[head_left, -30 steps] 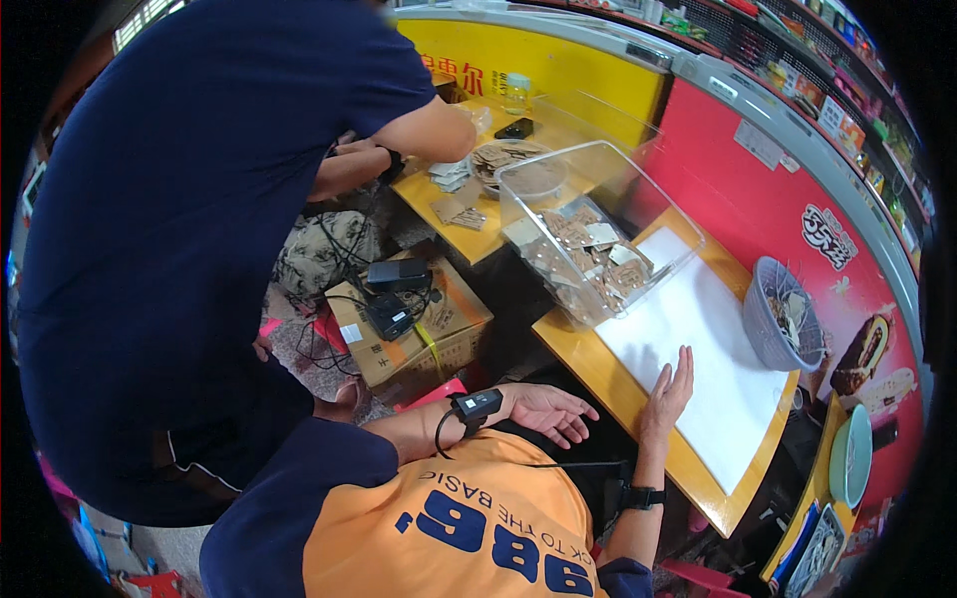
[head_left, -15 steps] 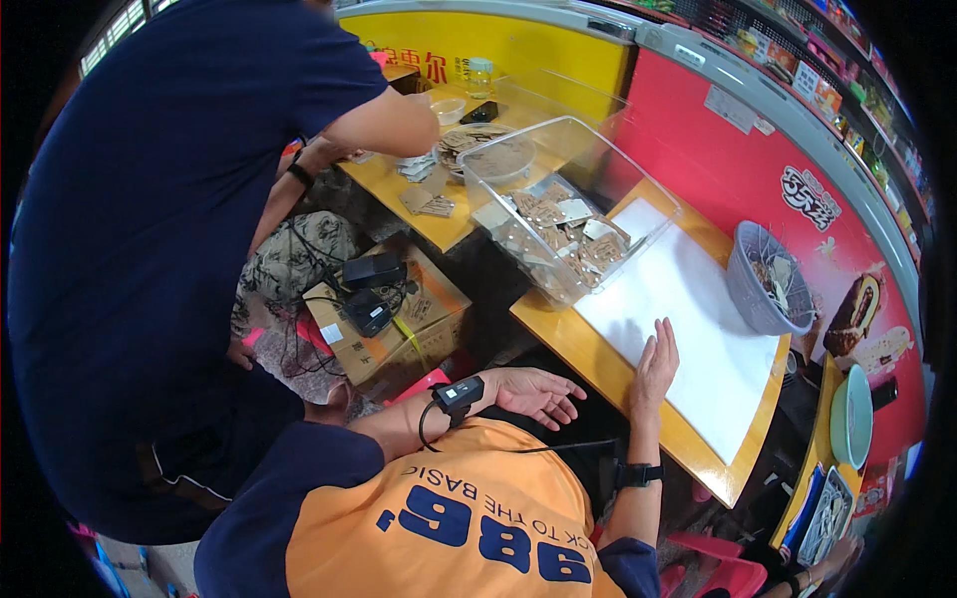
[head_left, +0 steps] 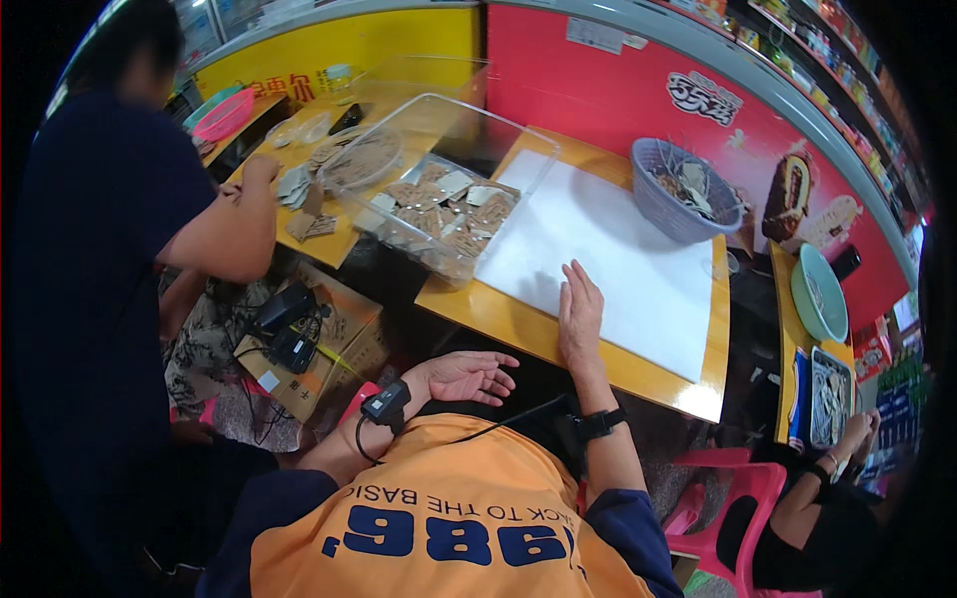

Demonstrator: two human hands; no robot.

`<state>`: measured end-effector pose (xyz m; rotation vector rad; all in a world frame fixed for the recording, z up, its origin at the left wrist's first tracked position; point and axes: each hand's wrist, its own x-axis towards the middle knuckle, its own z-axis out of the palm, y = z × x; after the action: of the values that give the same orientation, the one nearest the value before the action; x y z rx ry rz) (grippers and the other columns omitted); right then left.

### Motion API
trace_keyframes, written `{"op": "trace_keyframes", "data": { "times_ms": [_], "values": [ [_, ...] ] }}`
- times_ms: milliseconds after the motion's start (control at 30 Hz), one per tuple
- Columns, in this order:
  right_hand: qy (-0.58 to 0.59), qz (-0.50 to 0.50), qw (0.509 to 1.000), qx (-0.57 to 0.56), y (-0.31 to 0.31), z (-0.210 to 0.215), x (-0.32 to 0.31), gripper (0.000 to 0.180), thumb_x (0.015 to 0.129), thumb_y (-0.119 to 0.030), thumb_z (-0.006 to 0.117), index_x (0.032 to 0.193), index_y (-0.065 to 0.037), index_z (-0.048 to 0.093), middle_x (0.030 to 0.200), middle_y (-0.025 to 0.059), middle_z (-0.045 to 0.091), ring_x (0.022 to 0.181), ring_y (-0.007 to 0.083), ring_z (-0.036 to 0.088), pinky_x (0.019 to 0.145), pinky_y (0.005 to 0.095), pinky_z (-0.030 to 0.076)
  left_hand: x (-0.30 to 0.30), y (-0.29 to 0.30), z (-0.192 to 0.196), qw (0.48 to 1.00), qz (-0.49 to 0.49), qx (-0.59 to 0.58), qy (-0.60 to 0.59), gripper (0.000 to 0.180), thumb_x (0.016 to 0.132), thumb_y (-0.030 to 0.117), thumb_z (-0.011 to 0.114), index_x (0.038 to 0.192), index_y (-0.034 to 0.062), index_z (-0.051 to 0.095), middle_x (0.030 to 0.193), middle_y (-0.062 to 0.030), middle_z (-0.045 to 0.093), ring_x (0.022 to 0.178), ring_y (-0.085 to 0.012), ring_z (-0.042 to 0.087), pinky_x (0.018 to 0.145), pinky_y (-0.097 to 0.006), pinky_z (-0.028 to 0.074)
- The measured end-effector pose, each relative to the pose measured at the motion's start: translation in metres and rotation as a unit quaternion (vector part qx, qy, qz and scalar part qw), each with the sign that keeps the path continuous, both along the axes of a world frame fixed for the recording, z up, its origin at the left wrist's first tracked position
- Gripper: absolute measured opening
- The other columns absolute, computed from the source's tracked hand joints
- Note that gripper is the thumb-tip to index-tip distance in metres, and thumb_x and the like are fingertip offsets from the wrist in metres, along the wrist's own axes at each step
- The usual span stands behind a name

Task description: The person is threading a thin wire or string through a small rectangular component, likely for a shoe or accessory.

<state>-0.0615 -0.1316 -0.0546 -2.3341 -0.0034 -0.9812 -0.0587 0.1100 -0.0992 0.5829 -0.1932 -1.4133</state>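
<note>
My left hand (head_left: pixel 467 378) lies palm up over my lap, fingers loosely stretched and holding nothing. Past the near edge of the yellow wooden table, my right hand (head_left: pixel 581 311) rests edge-on with its fingers extended; it also holds nothing. It is nearest to a white sheet (head_left: pixel 638 299) that covers much of the tabletop. Farther left on the table stands a clear plastic bin (head_left: pixel 543 189), heaped with flat brown and white card-like pieces (head_left: pixel 439 204). Black devices are strapped to both my wrists.
A grey-purple basket (head_left: pixel 688 224) holds thin strands and pieces. To the left, a person in dark blue works at another table with a round tub of brown pieces (head_left: pixel 359 157). A carton (head_left: pixel 339 354), a pink chair (head_left: pixel 738 498), a green basin (head_left: pixel 819 299) and another person's hands (head_left: pixel 855 439) are nearby.
My view has turned, so the tables and bin now sit farther left and more of the right side shows. Both my hands keep nearly the same pose. The standing person's arm has shifted.
</note>
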Motion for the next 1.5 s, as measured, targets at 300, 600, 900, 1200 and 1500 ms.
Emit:
{"op": "trace_keyframes", "data": {
  "times_ms": [300, 600, 900, 1200, 1500],
  "values": [
    [0.008, 0.007, 1.000, 0.011, -0.001, 0.003, -0.004, 0.029, 0.094, -0.016, 0.051, 0.118, -0.003, 0.060, 0.129, 0.0159, 0.055, 0.112, 0.0321, 0.053, 0.101, 0.0407, 0.036, 0.000, -0.003, 0.001, 1.000, -0.002, 0.008, -0.010, 0.035, 0.099, 0.021, 0.047, 0.132, 0.0076, 0.043, 0.114, -0.0139, 0.060, 0.105, -0.0238, 0.060, 0.094, -0.042, 0.049],
    [0.067, 0.113, 0.982, 0.134, 0.021, 0.049, -0.013, 0.050, 0.094, -0.017, 0.054, 0.140, -0.006, 0.039, 0.134, 0.0192, 0.051, 0.117, 0.0340, 0.054, 0.095, 0.0416, 0.045, 0.003, -0.001, -0.004, 1.000, -0.008, 0.006, -0.011, 0.036, 0.099, 0.020, 0.049, 0.132, 0.0080, 0.043, 0.113, -0.0132, 0.061, 0.106, -0.0235, 0.060, 0.095, -0.041, 0.048],
    [0.082, 0.167, 0.974, 0.132, 0.088, 0.076, 0.019, 0.080, 0.075, -0.030, 0.080, 0.140, -0.013, 0.037, 0.142, 0.0363, 0.030, 0.133, 0.0461, 0.034, 0.099, 0.0449, 0.043, -0.001, -0.007, 0.003, 0.998, -0.041, 0.007, -0.043, 0.045, 0.093, 0.026, 0.060, 0.131, 0.0090, 0.042, 0.113, -0.0115, 0.059, 0.106, -0.0220, 0.059, 0.096, -0.038, 0.047],
    [0.135, 0.104, 0.983, 0.072, 0.121, 0.098, 0.039, 0.063, 0.075, -0.024, 0.080, 0.128, -0.012, 0.048, 0.132, 0.0265, 0.045, 0.119, 0.0375, 0.050, 0.094, 0.0389, 0.047, -0.003, -0.006, -0.004, 0.999, -0.039, -0.008, -0.037, 0.043, 0.094, 0.027, 0.058, 0.130, 0.0083, 0.044, 0.114, -0.0128, 0.056, 0.105, -0.0197, 0.057, 0.090, -0.034, 0.049],
    [0.067, 0.171, 0.956, 0.227, 0.105, 0.060, 0.051, 0.022, 0.081, -0.011, 0.075, 0.091, -0.005, 0.057, 0.093, 0.0037, 0.058, 0.081, 0.0113, 0.056, 0.066, 0.0255, 0.050, -0.002, -0.005, -0.007, 0.998, -0.038, -0.008, -0.050, 0.044, 0.095, 0.027, 0.056, 0.131, 0.0074, 0.042, 0.114, -0.0137, 0.058, 0.103, -0.0216, 0.059, 0.087, -0.034, 0.050]
  ]
}}
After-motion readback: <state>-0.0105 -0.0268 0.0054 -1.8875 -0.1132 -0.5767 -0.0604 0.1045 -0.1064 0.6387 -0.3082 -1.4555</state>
